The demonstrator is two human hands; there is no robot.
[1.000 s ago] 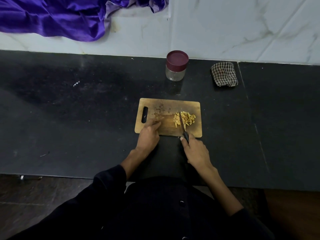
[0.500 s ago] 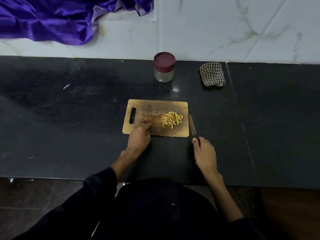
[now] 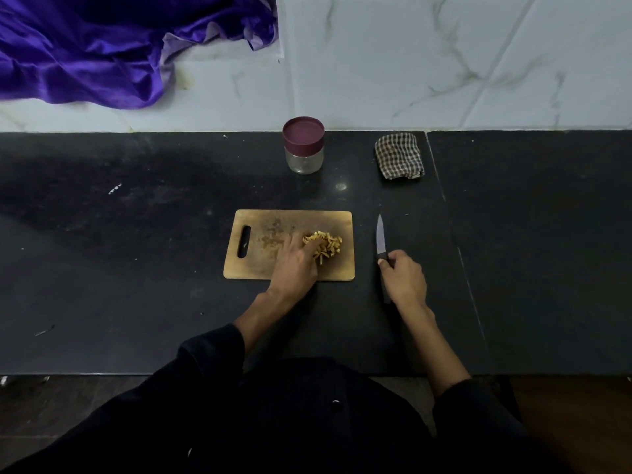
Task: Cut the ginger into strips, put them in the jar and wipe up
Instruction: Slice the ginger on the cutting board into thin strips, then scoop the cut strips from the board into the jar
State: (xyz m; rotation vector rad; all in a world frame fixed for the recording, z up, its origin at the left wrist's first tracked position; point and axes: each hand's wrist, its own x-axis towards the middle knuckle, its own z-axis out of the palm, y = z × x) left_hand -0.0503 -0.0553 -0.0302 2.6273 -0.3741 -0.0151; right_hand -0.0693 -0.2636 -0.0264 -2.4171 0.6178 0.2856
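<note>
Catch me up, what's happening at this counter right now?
A person stands at a black stone counter. Their left hand rests on the wooden cutting board, fingers touching the pile of yellow ginger strips. Their right hand grips the black handle of a small knife lying on the counter to the right of the board. The glass jar with a maroon lid is closed, and the checked cloth sits folded by the wall.

One camera sits on the person's head. It looks forward and steeply down over the dark counter (image 3: 136,268) toward the wall (image 3: 444,63), from close above.
</note>
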